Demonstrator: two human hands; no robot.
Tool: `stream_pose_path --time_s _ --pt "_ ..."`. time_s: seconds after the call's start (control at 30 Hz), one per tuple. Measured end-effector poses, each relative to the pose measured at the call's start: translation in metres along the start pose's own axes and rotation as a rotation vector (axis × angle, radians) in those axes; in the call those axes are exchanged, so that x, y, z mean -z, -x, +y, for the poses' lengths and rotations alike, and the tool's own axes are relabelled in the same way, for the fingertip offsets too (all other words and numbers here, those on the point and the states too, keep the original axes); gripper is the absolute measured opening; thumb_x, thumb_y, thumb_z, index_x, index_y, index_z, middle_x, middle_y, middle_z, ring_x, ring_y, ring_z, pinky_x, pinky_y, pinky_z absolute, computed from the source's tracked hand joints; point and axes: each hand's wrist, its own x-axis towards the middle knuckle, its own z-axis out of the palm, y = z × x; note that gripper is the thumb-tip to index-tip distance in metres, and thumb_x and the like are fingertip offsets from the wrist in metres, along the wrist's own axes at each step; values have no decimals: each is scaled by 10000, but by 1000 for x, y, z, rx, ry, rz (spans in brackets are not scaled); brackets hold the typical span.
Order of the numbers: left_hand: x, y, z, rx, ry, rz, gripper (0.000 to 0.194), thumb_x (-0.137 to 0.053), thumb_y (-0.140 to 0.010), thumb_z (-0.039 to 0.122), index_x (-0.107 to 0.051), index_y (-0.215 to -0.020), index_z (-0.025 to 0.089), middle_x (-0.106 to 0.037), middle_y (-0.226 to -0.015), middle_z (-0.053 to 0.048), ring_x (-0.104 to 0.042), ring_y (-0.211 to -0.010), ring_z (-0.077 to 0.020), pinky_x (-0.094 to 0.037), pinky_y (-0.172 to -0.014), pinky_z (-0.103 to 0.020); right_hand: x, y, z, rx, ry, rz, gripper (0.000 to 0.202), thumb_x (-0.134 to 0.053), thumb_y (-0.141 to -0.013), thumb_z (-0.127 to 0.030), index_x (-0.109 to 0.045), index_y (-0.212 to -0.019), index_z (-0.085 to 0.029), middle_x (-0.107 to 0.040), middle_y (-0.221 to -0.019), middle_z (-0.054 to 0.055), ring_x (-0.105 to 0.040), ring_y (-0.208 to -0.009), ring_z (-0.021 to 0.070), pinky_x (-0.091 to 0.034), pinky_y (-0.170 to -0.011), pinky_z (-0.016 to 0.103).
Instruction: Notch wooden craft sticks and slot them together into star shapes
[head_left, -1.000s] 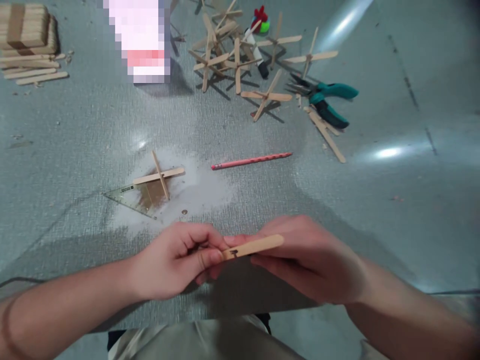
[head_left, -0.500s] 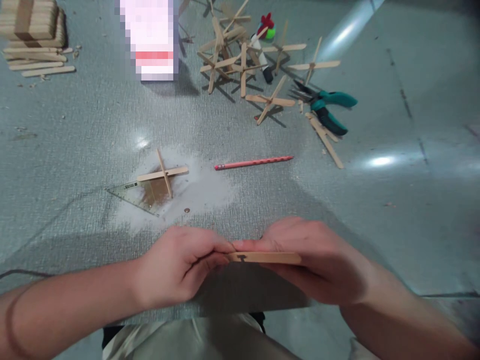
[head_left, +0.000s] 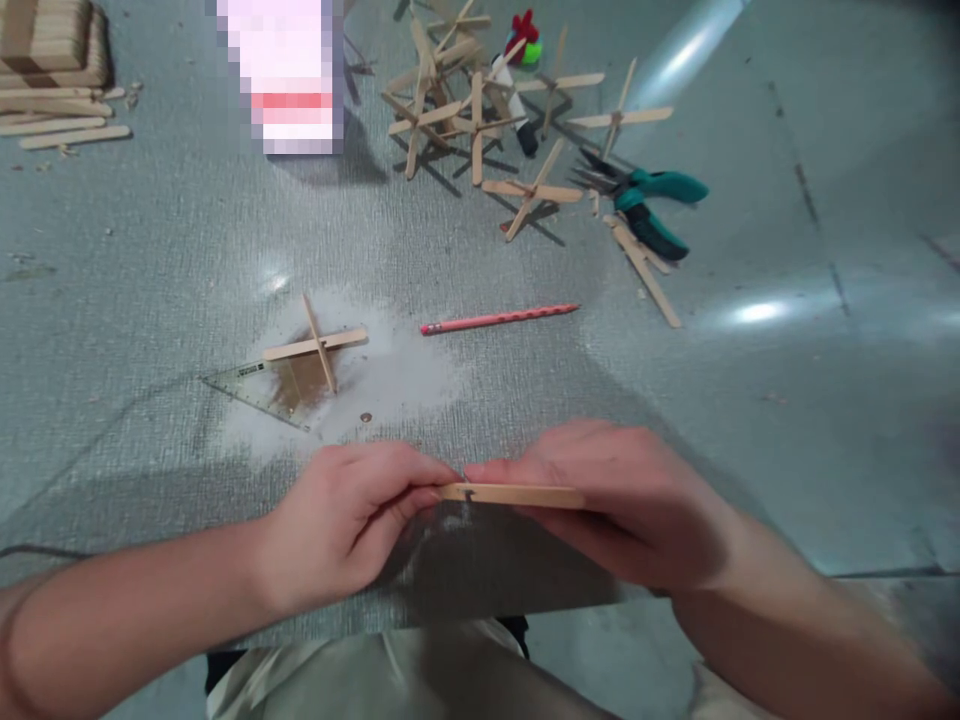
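A flat wooden craft stick point(head_left: 525, 495) with a dark mark near its left part is held level between my hands, near the table's front edge. My left hand point(head_left: 367, 510) pinches its left end between thumb and fingers. My right hand point(head_left: 622, 495) is closed round its right part, some fingers hidden beneath. Beyond my left hand, two crossed sticks point(head_left: 319, 343) stand by a clear set square point(head_left: 259, 385) on a patch of white powder point(head_left: 405, 375). A pink pencil point(head_left: 499, 319) lies beyond my hands.
Several crossed-stick pieces point(head_left: 532, 192) are grouped at the back middle, with a marker point(head_left: 517, 110) and teal pliers point(head_left: 645, 205). Stacked sticks point(head_left: 52, 40) lie back left, beside a blurred-out pink and white item point(head_left: 296, 75). Loose sticks point(head_left: 649, 275) lie below the pliers.
The view has shifted slightly, so the table items appear a little further left and up. Both hands still hold the stick, which now appears slightly higher; a small gap shows between the hands.
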Motion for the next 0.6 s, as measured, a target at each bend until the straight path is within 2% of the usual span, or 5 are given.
stream_pose_path --time_s 0.1,0.3,0.43,0.5,0.6 --pt "0 -1 0 1 10 -10 172 -502 -990 120 -665 -988 175 -680 -708 24 -580 -558 -74 -460 -582 -162 0 0 -1 -23 -4 -11 485 -477 -978 -141 -548 -1425 -315 -700 -715 -15 -660 -594 173 -429 -558 303" --pt "0 -2 1 -28 5 -30 178 -475 -988 116 -640 -973 179 -722 -786 5 -591 -582 -78 -458 -581 -163 -2 0 -2 -1 21 -17 522 -460 -940 -104 -537 -1430 -264 -752 -772 -5 -701 -620 159 -466 -580 281" --pt "-3 -1 0 -69 -17 -25 172 -505 -990 138 -647 -1075 182 -774 -889 -29 -657 -634 -102 -490 -596 -184 0 2 -1 23 32 20 496 -469 -940 -106 -548 -1408 -250 -779 -862 13 -725 -695 150 -497 -613 258" --pt "-3 2 -2 -125 -94 17 216 -532 -990 149 -638 -1177 176 -789 -912 -55 -698 -673 -130 -514 -613 -208 5 5 -1 -59 66 38 432 -487 -952 -117 -596 -1353 -237 -787 -915 24 -736 -739 147 -512 -640 246" --pt "-3 9 -7 -204 -320 81 284 -590 -974 143 -627 -1255 168 -794 -856 -72 -685 -583 -142 -501 -556 -233 11 9 -3 -357 -43 60 296 -503 -1003 -205 -662 -1253 -209 -734 -732 -3 -659 -579 121 -468 -538 220"
